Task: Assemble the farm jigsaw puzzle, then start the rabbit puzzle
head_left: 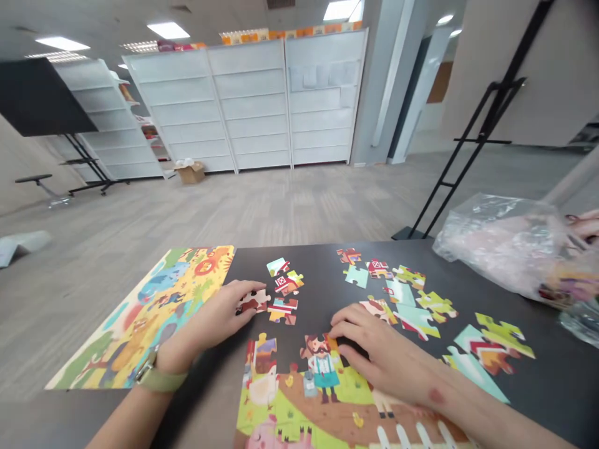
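Note:
My left hand, with a green-banded watch on its wrist, has thumb and index finger on a brown-and-white puzzle piece on the dark table. Close by lie a red barn piece, a pale blue and red piece and a yellow, red and blue piece. My right hand rests palm down, fingers bent and apart from the thumb, over the upper edge of a partly assembled farm puzzle. Its fingertips are beside the farmer figure. Part of the puzzle is hidden under my right hand and forearm.
A finished-looking animal picture lies at the table's left. Several loose pieces are scattered to the right, some near my forearm. A clear plastic bag sits at the right edge. Beyond stand a black easel and white shelves.

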A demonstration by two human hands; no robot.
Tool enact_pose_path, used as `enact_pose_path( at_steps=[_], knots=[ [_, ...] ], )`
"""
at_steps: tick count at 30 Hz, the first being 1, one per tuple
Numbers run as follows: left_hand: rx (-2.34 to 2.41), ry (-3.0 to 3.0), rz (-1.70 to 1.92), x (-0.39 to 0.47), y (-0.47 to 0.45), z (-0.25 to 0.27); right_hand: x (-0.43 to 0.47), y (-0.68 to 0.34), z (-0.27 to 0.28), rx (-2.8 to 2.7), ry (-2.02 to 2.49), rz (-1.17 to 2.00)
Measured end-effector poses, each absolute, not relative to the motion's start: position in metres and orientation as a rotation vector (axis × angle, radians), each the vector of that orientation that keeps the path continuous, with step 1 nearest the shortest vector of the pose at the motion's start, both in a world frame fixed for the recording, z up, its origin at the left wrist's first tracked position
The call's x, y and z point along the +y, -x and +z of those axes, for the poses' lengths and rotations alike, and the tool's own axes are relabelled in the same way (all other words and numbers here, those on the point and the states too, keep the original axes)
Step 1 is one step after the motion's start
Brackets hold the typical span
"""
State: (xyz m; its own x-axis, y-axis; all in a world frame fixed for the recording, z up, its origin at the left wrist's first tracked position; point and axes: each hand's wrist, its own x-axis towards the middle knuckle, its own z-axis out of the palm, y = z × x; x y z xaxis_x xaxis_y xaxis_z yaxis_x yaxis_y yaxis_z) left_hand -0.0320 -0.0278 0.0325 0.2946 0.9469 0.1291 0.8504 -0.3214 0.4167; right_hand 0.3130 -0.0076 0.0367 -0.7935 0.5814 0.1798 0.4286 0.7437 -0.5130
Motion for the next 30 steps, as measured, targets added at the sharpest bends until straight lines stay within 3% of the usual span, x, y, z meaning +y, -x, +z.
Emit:
enact_pose_path(
  at_steps=[15,30],
  knots=[
    [1.586,-2.452,0.706,-0.016,0.029,0.017,-0.010,-0.314,0.040,-2.641,0.751,0.647],
    [1.452,-2.377,0.512,-0.039,-0.007,0.039,-0.008,-0.314,0.038,-2.639,0.750,0.634]
  ],
)
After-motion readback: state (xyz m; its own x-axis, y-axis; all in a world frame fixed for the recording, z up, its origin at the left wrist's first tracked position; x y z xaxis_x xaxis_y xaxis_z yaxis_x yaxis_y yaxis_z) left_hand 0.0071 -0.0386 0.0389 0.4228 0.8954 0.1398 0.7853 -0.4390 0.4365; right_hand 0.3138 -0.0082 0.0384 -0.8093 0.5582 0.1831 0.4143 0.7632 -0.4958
